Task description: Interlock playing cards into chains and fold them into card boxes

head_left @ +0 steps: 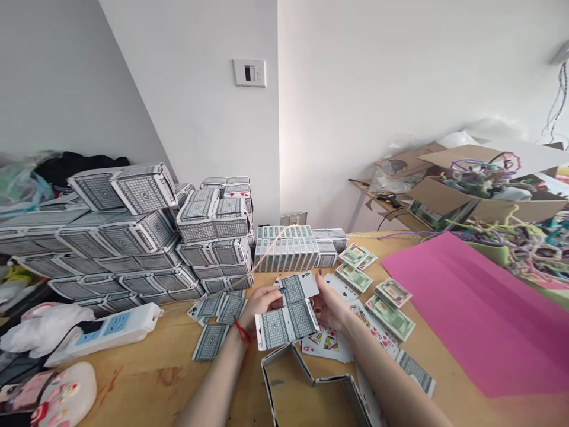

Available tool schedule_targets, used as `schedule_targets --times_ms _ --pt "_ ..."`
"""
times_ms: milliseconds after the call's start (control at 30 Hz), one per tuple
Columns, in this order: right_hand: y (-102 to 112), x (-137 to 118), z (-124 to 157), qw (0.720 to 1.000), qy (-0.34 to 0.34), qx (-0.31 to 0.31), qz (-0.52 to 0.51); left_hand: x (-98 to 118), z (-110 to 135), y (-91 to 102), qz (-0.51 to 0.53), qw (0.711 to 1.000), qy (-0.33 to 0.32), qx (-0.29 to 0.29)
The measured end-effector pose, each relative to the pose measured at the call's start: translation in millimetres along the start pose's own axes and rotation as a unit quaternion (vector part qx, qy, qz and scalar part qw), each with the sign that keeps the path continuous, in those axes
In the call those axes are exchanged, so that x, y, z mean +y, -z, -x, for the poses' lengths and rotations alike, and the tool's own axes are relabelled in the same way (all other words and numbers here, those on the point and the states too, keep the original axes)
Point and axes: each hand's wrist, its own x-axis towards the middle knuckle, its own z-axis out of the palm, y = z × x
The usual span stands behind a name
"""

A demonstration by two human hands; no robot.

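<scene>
Several playing cards [276,329] with grey patterned backs, joined or overlapping into a panel, are held above the table. My left hand [263,301], with a red string bracelet on the wrist, pinches the panel's upper left. On the right side my right hand [332,305] grips its edge, thumb up beside a card showing an ace. Just below stands an angular open frame [288,353] with low walls that look made of folded cards. Face-up cards [331,343] lie under and beside my right forearm. To the left of my left wrist, loose face-down cards [212,341] rest on the wood.
Stacked card-covered blocks [146,231] rise at the back left, beside a row of card boxes [287,249]. A white power strip [111,332] lies left. Green card packs [391,317], a pink sheet [480,332] and a cardboard box of yarn [484,204] occupy the right.
</scene>
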Motion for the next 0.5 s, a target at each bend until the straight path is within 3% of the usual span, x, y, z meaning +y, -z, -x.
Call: schedule_targets --times_ms 100,200,500 --pt "4.9 -0.9 -1.7 0.998 0.057 0.013 -0.013 -4.2 -3.0 1.8 -0.002 1.000 -0.009 0.012" --pt "6.9 -0.3 -2.1 0.994 0.093 0.027 0.041 -5.8 -2.6 1.4 -0.004 1.000 -0.015 0.004" --pt "4.3 -2.6 1.8 0.984 0.122 0.033 0.126 -2.8 0.6 -1.7 0.002 1.000 -0.011 -0.004"
